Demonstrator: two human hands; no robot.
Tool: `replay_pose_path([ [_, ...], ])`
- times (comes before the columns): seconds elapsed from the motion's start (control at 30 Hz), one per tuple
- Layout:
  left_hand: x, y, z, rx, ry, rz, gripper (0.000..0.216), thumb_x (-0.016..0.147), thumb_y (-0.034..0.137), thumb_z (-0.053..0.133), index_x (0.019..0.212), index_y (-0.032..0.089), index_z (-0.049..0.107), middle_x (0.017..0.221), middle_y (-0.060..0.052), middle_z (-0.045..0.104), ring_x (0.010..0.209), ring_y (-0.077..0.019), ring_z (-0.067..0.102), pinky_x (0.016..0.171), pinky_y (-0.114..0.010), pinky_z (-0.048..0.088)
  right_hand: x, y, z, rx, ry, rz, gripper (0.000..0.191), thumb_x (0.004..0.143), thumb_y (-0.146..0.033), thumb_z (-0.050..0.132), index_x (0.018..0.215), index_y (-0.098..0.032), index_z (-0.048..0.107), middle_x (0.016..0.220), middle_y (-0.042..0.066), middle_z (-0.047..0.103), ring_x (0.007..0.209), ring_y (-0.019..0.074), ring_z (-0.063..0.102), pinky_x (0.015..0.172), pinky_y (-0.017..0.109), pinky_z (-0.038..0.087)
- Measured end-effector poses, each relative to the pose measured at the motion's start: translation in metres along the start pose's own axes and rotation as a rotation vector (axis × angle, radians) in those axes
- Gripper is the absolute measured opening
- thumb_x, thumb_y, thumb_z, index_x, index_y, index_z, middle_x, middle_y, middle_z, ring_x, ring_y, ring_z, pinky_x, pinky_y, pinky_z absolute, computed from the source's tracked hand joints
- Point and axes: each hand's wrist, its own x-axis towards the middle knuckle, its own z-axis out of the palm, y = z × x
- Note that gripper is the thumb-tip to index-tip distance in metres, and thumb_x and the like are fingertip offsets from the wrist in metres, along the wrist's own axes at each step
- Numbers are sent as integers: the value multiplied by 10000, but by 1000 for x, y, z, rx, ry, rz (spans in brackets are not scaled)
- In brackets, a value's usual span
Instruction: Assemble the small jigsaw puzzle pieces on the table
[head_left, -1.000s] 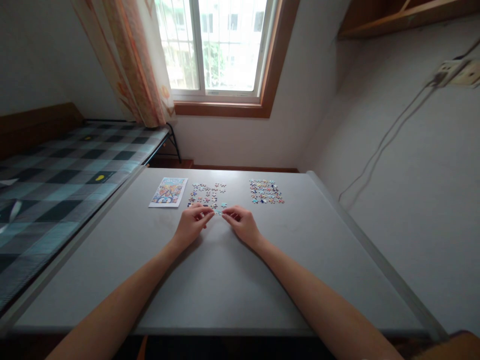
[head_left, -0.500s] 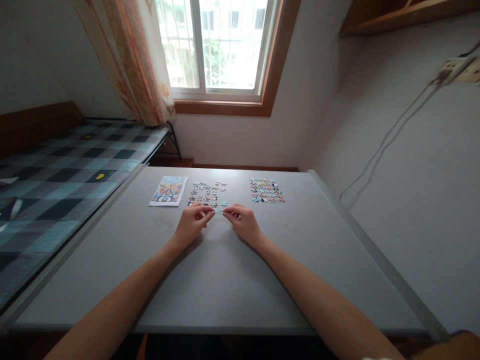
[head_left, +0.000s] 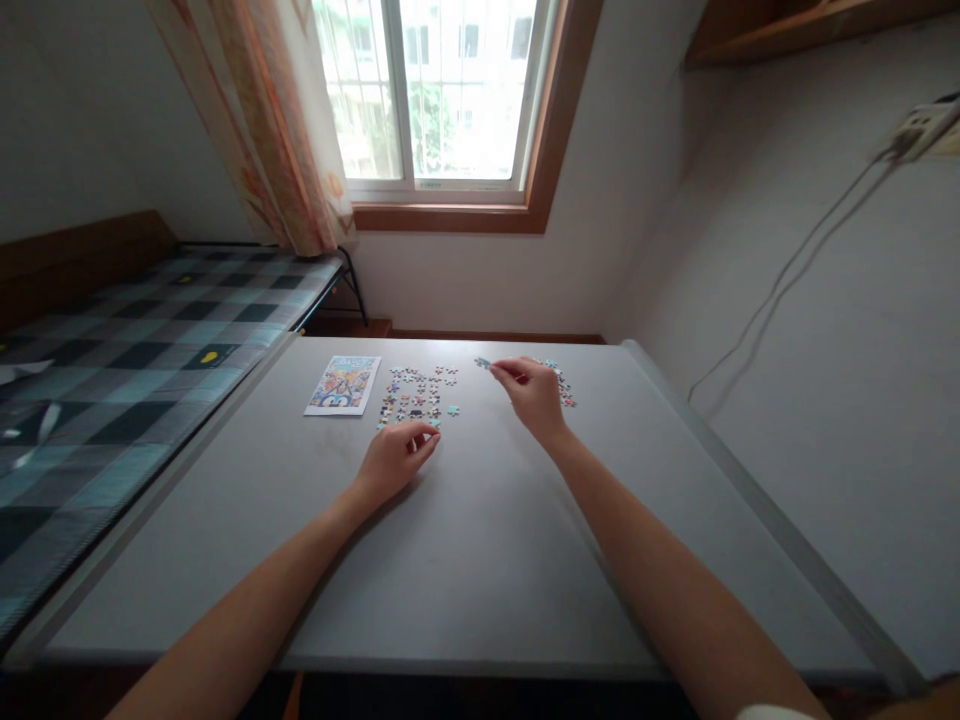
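My right hand is raised over the far right part of the table, its fingers pinching a small strip of joined jigsaw pieces. Near the middle, my left hand rests on the table with thumb and fingers pressed together; whether anything lies between them is hidden. Just past its fingertips is the near edge of a group of loose jigsaw pieces. A single light-blue jigsaw piece lies to the right of that group. Behind my right hand, a second group of jigsaw pieces is partly covered.
A printed picture sheet lies left of the loose pieces on the grey table. To the left stands a bed with a checked mattress. A wall and a hanging cable are at the right.
My right hand has moved away from my left, to the right and farther back, carrying the joined pieces. My left hand has stayed nearly in place, slightly lower in view.
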Motion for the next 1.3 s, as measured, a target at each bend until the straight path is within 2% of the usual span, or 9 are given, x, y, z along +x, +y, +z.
replay_pose_path([
  [0.13,-2,1,1,61,-97,48,200,844,300,515,852,199,687,628,13,616,544,-86,505,560,-189,387,15,-1,-1,-4,37,64,234,764,-377,624,760,-165,723,712,51,686,599,142,593,594,261,467],
  [0.3,-4,4,5,111,-141,79,190,849,286,504,848,207,677,700,7,637,576,-89,518,593,-199,395,-2,14,14,4,-37,127,222,767,-359,620,767,-162,722,712,54,690,573,140,596,587,264,471],
  [0.5,-8,14,13,329,-135,174,265,908,291,401,938,238,658,879,-24,629,711,-118,583,642,-223,421,-31,33,27,-163,-179,48,148,796,-252,598,762,-184,726,732,51,689,657,158,603,665,274,455],
  [0.67,-9,24,19,479,-157,231,283,925,272,350,1002,231,619,1056,-46,610,681,-113,592,615,-233,426,-37,34,29,-250,-217,-10,151,815,-201,577,787,-185,725,752,55,674,705,163,596,703,268,434],
  [0.83,0,32,22,566,-130,193,272,906,304,383,1026,207,607,1156,-66,587,675,-125,606,595,-244,422,-39,34,30,-320,-232,-35,165,833,-175,561,801,-177,723,769,57,642,724,158,576,718,260,416],
  [1.03,14,35,31,605,-51,47,299,905,317,374,1030,214,626,1160,-63,605,715,-161,635,583,-263,420,-41,34,30,-371,-238,-30,164,840,-176,565,782,-185,719,758,39,587,721,143,537,713,246,391],
  [1.13,13,33,31,594,-60,12,296,887,317,401,1076,223,609,1220,-61,584,750,-176,645,611,-278,446,-41,33,30,-375,-262,-33,173,840,-177,565,754,-193,714,745,30,574,707,137,526,709,242,387],
  [1.3,7,29,27,546,-106,34,382,874,324,424,1229,222,520,1329,-81,514,875,-207,649,717,-302,487,-42,32,29,-392,-304,-45,219,858,-182,536,715,-191,701,735,25,563,687,130,520,689,238,381],
])
